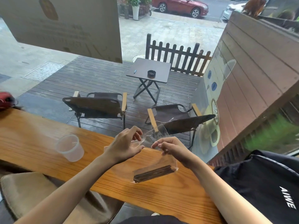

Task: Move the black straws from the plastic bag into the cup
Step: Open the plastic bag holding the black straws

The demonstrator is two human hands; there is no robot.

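Step in hand, by the look of it: opening the plastic bag (152, 160), no straw out yet. Bag held up just over the wooden table (48, 131), mouth end raised toward the window, closed end sagging toward the near table edge. Black straws (153, 173) bundled together at the bag's low end, lying crosswise, all inside the film. Left hand (127, 144) at the bag's upper left edge, thumb and fingers pinched on the clear film. Right hand (171, 147) at the bag's upper right edge, fingertips closed on the film likewise; both clamped on the bag, nothing else held. Mouth of the bag blurred and see-through, so whether already parted or sealed: cannot tell. Cup (70, 147) well to the left of the bag, clear plastic, standing on the table, looks empty, tilt likely lens effect. Next move, as a judgement: spread the mouth, free one hand, reach down past the film to the bundle, grip the straws together, carry left of the bag to the cup. Risk: slack film folding over the straws.
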